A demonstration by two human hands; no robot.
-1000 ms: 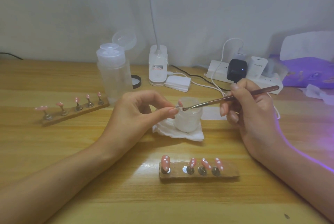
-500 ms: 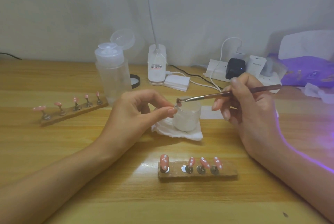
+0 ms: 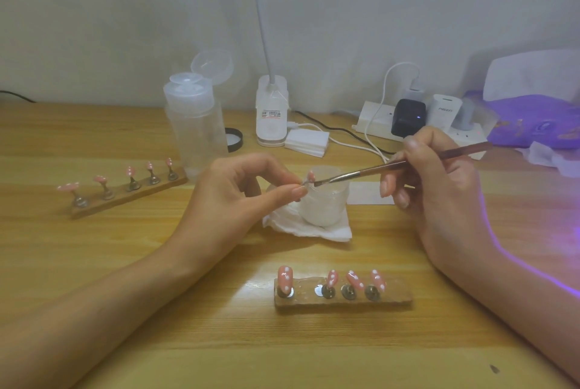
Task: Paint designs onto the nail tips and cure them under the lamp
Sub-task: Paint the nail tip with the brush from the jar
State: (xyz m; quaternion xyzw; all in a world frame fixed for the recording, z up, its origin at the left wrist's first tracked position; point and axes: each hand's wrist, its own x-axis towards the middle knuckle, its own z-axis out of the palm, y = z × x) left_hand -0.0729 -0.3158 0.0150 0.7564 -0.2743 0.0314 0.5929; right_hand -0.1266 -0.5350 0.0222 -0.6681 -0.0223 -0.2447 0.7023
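Lowered since before, the slim brush [image 3: 361, 172] I pinch in my right hand [image 3: 439, 187] reaches the glossy pink, white-dotted nail tip [image 3: 311, 176] that my left hand [image 3: 238, 197] pinches.

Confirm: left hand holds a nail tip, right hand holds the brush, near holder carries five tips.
No: the head view shows four tips on the near holder, not five. Otherwise right: left hand holds the nail tip, right hand the brush.

L hand [image 3: 232, 200] & R hand [image 3: 439, 191] raised, fingers apparently pinched.
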